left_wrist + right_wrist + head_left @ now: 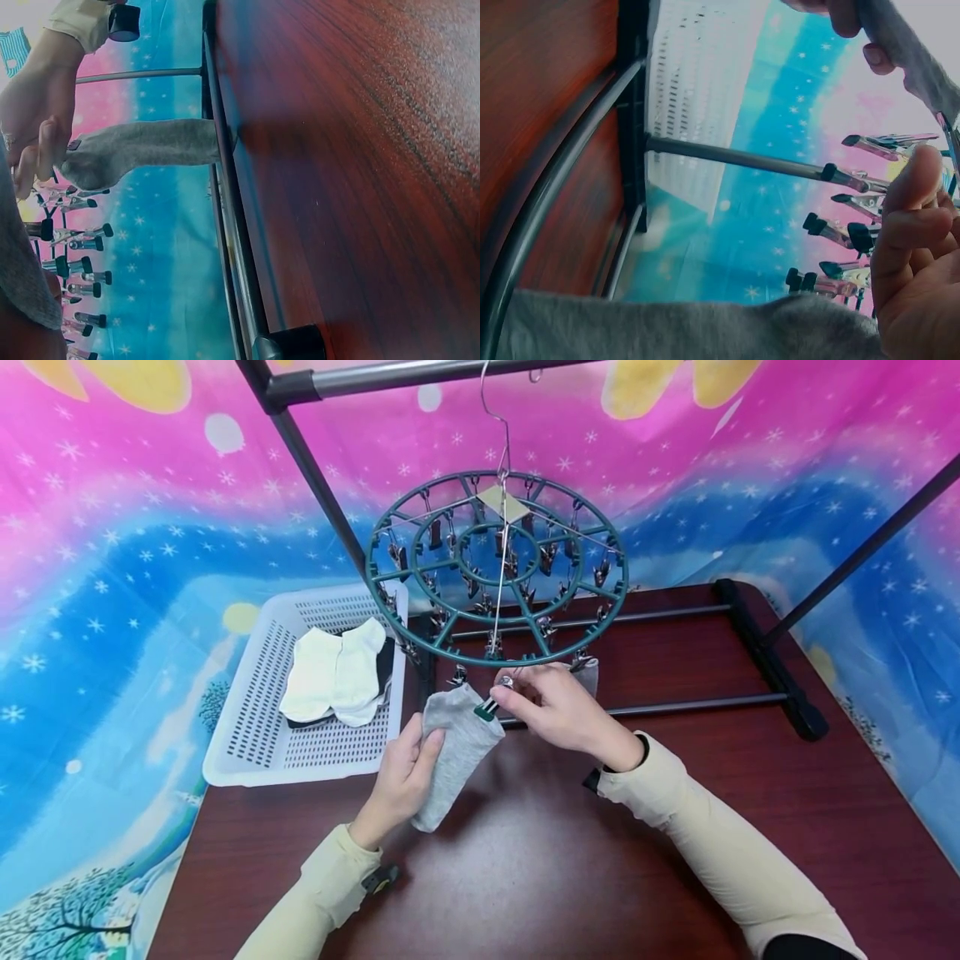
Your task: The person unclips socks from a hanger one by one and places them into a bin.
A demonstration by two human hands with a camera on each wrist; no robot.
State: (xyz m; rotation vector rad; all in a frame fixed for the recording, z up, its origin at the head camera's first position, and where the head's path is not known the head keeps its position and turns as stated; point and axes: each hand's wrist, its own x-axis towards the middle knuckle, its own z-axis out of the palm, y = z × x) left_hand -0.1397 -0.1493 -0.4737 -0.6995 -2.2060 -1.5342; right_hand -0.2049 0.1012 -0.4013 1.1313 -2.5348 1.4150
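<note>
A grey sock is gripped by my left hand, thumb in front. My right hand pinches a metal clip whose green-tipped jaws stand at the sock's upper edge; whether they bite the cloth I cannot tell. The clip is by the near rim of a round green hanger with many clips. Behind my right hand hangs a second grey sock, largely hidden in the head view. In the right wrist view my right hand has bent fingers, and the held sock shows at the top.
A white perforated basket on the left holds white socks over darker ones. The hanger hangs by a wire hook from a dark rack's top bar. The rack's lower bars cross the brown table behind the hands.
</note>
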